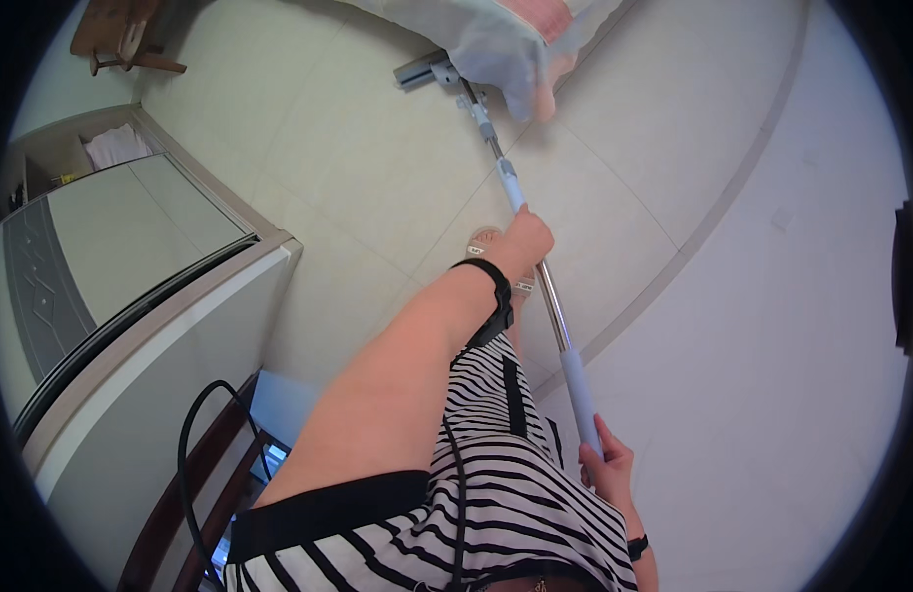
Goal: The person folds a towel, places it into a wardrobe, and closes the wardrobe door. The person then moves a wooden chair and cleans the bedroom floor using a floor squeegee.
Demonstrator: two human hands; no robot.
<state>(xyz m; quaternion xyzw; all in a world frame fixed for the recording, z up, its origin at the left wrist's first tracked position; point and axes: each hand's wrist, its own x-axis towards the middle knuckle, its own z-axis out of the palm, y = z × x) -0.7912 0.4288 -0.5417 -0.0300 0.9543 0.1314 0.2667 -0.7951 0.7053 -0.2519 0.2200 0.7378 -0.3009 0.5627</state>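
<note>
A mop with a metal pole [551, 303] slants from the lower right up to its flat grey head [421, 72] on the tiled floor. My left hand [529, 235] is closed round the blue sleeve partway up the pole. My right hand [608, 460] holds the blue grip [579, 392] at the near end of the pole, beside my striped dress. Part of the mop head's right end is hidden by a pale hanging cloth [493, 55].
On the left stands a cabinet [153, 244] with sliding doors and an open section holding folded cloth [118, 146]. A wooden stool [123, 37] is at the upper left. Below the cabinet are dark red wooden rails [182, 473]. A white wall [745, 355] runs along the right.
</note>
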